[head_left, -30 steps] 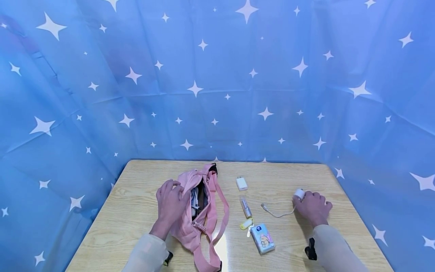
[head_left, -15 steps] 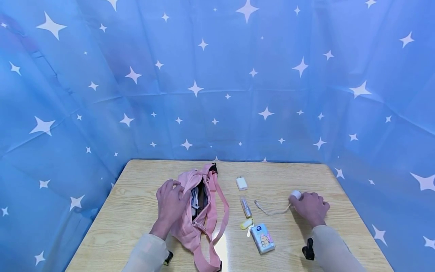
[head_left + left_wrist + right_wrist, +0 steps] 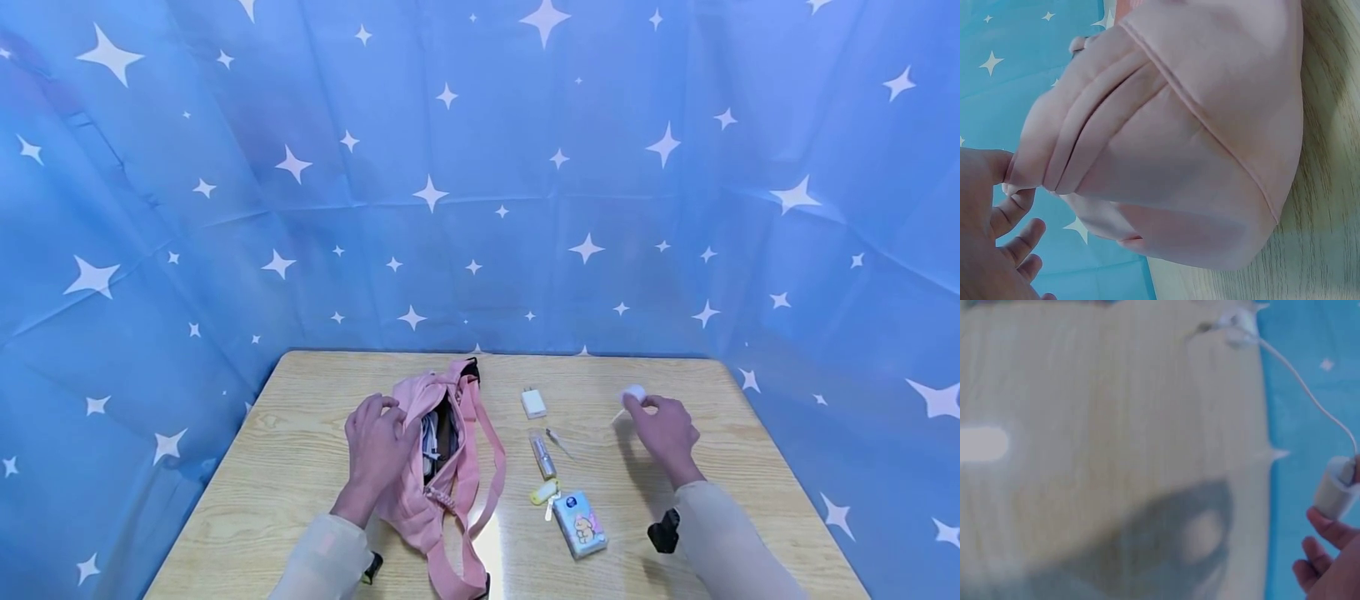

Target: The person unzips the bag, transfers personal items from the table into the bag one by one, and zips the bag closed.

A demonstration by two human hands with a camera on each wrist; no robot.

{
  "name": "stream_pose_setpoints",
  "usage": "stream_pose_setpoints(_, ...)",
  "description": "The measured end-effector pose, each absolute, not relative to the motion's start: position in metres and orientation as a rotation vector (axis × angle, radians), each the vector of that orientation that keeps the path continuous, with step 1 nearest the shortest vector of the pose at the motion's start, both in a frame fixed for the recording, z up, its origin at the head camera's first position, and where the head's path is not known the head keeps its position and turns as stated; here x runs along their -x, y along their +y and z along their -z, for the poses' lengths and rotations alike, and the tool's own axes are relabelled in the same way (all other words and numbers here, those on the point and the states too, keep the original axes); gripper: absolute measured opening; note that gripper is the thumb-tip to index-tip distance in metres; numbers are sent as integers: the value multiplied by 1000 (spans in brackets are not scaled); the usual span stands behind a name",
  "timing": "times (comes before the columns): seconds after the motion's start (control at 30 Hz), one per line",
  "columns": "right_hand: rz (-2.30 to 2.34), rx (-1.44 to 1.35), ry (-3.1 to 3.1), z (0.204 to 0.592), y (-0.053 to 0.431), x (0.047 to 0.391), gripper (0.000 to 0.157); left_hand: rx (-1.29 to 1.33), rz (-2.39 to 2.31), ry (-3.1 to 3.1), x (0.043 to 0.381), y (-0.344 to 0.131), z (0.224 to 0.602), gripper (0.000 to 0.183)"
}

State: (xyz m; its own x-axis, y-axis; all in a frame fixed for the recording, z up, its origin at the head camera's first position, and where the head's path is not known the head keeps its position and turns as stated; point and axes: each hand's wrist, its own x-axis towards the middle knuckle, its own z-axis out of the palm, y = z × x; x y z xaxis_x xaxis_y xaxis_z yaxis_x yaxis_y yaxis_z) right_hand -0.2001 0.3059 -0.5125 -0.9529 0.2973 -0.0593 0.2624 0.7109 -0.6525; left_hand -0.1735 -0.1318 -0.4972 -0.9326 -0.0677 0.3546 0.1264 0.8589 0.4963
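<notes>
My left hand pinches the edge of a pink waist bag with thumb and forefinger; the left wrist view shows the pulled-up fabric close by. The bag's zipper is undone, and white cables show inside. Above the table's right side, my right hand holds a small white cylinder between thumb and fingers. From it runs a thin white cable, whose plug end hangs toward the middle. Which device the cylinder is, I cannot tell.
Between the hands lie a white charger plug, a clear-and-silver tube, a yellow key tag with a key, and a blue tissue pack. Pink straps spread right of the bag. A starry blue curtain surrounds the wooden table.
My right hand has lifted the white cylinder off the table and carried it leftward and away from me, its cable trailing left. The left hand has kept its place on the bag.
</notes>
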Motion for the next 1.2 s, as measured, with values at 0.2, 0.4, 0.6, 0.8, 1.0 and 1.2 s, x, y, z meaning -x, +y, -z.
stream_pose_setpoints(0.2,-1190,456,-2780,496,286,211,78,42,752,-2666,173,-132,496,29)
stream_pose_setpoints(0.4,-1280,430,-2706,480,267,212,77,46,753,-2683,173,-132,495,29)
stream_pose_setpoints(0.6,-1378,368,-2622,467,247,216,75,51,743,-2682,172,-132,495,29)
stream_pose_setpoints(0.8,-1454,274,-2581,460,221,221,72,57,748,-2680,172,-132,494,30)
stream_pose_setpoints(1.0,-1502,226,-2551,456,192,228,68,61,749,-2687,173,-130,494,30)
stream_pose_setpoints(1.2,-1538,183,-2506,451,164,233,63,57,748,-2694,172,-129,494,29)
